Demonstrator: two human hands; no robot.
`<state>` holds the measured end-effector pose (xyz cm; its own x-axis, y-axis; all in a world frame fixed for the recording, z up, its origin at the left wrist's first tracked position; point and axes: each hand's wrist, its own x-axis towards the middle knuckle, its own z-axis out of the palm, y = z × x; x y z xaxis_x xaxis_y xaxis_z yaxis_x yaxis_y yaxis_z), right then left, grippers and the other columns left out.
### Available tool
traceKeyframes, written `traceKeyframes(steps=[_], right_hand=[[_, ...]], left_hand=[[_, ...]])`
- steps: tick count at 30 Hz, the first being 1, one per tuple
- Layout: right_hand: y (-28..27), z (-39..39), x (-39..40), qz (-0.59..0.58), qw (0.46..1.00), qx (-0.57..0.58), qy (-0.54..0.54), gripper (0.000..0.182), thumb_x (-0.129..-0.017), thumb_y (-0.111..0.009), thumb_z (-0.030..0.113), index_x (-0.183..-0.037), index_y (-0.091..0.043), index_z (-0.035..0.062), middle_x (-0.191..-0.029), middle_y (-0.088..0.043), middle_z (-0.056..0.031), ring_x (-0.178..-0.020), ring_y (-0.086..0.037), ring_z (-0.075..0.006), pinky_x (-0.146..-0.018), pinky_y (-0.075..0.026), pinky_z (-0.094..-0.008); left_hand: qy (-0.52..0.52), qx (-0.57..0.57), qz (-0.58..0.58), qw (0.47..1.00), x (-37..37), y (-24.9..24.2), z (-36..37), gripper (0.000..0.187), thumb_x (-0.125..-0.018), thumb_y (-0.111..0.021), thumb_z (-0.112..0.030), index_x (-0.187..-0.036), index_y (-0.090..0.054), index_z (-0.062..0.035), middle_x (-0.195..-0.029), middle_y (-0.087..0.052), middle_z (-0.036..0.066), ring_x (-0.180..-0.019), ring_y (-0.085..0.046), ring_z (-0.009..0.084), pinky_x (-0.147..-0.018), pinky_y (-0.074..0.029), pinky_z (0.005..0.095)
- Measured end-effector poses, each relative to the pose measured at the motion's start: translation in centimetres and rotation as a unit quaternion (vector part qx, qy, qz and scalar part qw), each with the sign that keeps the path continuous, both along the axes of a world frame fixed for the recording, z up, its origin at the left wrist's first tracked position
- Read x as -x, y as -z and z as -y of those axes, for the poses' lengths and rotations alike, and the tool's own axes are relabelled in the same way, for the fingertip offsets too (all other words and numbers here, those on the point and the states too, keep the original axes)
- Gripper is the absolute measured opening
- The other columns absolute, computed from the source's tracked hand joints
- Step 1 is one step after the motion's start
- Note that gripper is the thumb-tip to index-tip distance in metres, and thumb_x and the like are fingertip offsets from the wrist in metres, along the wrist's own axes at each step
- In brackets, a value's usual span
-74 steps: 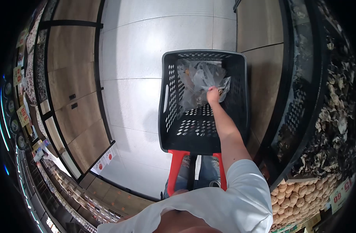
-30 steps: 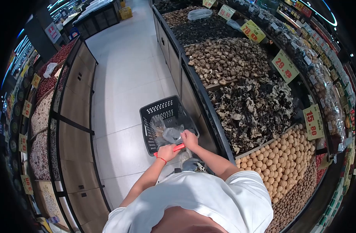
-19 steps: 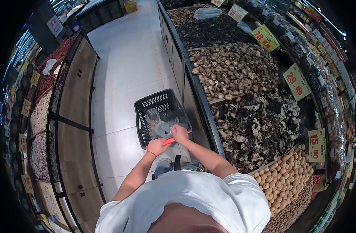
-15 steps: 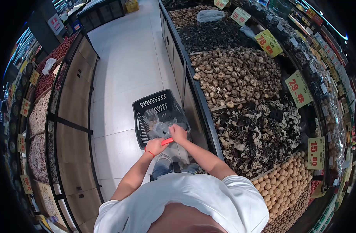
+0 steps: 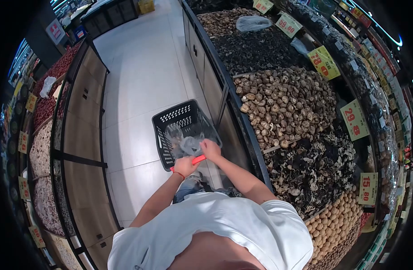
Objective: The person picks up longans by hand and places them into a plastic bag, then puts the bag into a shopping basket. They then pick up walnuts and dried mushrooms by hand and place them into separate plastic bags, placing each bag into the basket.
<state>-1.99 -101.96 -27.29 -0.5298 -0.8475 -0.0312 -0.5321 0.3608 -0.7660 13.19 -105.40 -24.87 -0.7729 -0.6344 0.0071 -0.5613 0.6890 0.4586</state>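
A black plastic shopping basket (image 5: 158, 135) with perforated sides is in front of me, low over the floor. Across its near end runs a red handle (image 5: 199, 159). My left hand (image 5: 185, 166) is closed around the handle's left part, a thin red band at the wrist. At the handle's right end my right hand (image 5: 210, 149) is closed, its fingers beside the plastic. Inside the basket lie clear plastic bags (image 5: 188, 143), one with brownish contents that are hard to make out.
To the right, a long bin counter holds dried mushrooms (image 5: 287, 103), black fungus (image 5: 312, 166) and round tan dried goods (image 5: 334, 216), with price signs (image 5: 355, 119) behind. Wooden cabinets (image 5: 83, 130) with bins of red dried goods (image 5: 58, 67) line the left. Tiled floor (image 5: 134, 85) runs between.
The view has shifted, so the right counter's goods sit lower and further right. Both hands stay on the basket's handle, and the basket keeps nearly the same place before me.
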Motion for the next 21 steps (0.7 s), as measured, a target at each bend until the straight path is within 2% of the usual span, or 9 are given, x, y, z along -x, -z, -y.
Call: traceKeyframes(steps=[3, 5, 9, 11, 14, 19, 21], right_hand=[[-0.7, 2.5, 0.7, -0.009, 1.000, -0.016, 0.000, 0.025, -0.077, -0.051, 0.030, -0.070, -0.054, 0.0063, -0.066, -0.057, -0.0127, -0.066, -0.056, -0.0313, -0.056, -0.042, -0.0395], [-1.3, 4.2, 1.1, 0.013, 0.999, -0.046, -0.018, 0.025, -0.077, -0.050, 0.032, -0.075, -0.057, 0.0080, -0.075, -0.059, -0.0124, -0.073, -0.056, -0.0318, -0.061, -0.043, -0.0404], [-0.6, 7.6, 1.6, -0.013, 0.999, -0.040, 0.002, 0.025, -0.077, -0.051, 0.031, -0.072, -0.054, 0.0062, -0.068, -0.057, -0.0127, -0.069, -0.056, -0.0309, -0.058, -0.042, -0.0392], [-0.5, 8.9, 1.7, -0.004, 0.998, -0.064, 0.001, 0.024, -0.078, -0.050, 0.031, -0.077, -0.057, 0.0079, -0.077, -0.059, -0.0132, -0.075, -0.056, -0.0316, -0.062, -0.043, -0.0406], [-0.3, 11.3, 1.8, -0.005, 0.999, -0.045, 0.021, 0.024, -0.077, -0.051, 0.030, -0.073, -0.055, 0.0067, -0.069, -0.057, -0.0121, -0.069, -0.056, -0.0306, -0.059, -0.043, -0.0390], [0.2, 15.5, 3.1, 0.010, 0.999, -0.037, 0.023, 0.024, -0.077, -0.051, 0.031, -0.074, -0.054, 0.0068, -0.070, -0.057, -0.0124, -0.070, -0.056, -0.0308, -0.060, -0.043, -0.0389], [0.2, 17.5, 3.6, 0.022, 0.999, -0.025, 0.026, 0.025, -0.077, -0.051, 0.031, -0.074, -0.054, 0.0069, -0.071, -0.057, -0.0127, -0.071, -0.056, -0.0311, -0.060, -0.043, -0.0392]], left_hand=[[0.001, -0.016, 0.002, 1.000, 0.7, -0.2, 2.8, 0.026, -0.072, -0.054, -0.036, -0.070, -0.059, -0.0105, -0.065, -0.059, 0.012, -0.062, -0.058, 0.0297, -0.055, -0.047, 0.0401], [0.007, -0.015, 0.002, 1.000, 1.0, -0.6, 4.7, 0.026, -0.072, -0.054, -0.036, -0.070, -0.059, -0.0103, -0.066, -0.059, 0.012, -0.062, -0.058, 0.0296, -0.055, -0.047, 0.0402], [0.026, -0.004, 0.008, 1.000, 1.5, -0.4, 8.2, 0.027, -0.072, -0.054, -0.036, -0.070, -0.058, -0.0099, -0.066, -0.059, 0.012, -0.062, -0.058, 0.0296, -0.056, -0.047, 0.0404], [0.035, -0.001, 0.010, 0.999, 1.6, -0.3, 9.9, 0.027, -0.072, -0.054, -0.036, -0.070, -0.058, -0.0100, -0.066, -0.059, 0.012, -0.062, -0.058, 0.0296, -0.055, -0.046, 0.0403], [0.045, 0.009, 0.015, 0.999, 1.8, -0.2, 12.5, 0.027, -0.072, -0.054, -0.037, -0.071, -0.058, -0.0101, -0.066, -0.059, 0.012, -0.062, -0.058, 0.0296, -0.055, -0.046, 0.0402], [0.053, 0.004, 0.040, 0.998, 3.2, -0.6, 17.0, 0.028, -0.072, -0.054, -0.038, -0.073, -0.058, -0.0102, -0.066, -0.059, 0.011, -0.062, -0.058, 0.0295, -0.055, -0.046, 0.0403], [0.047, -0.010, 0.066, 0.997, 3.9, -0.8, 19.1, 0.029, -0.072, -0.053, -0.041, -0.078, -0.061, -0.0138, -0.071, -0.061, 0.011, -0.066, -0.059, 0.0291, -0.058, -0.047, 0.0398]])
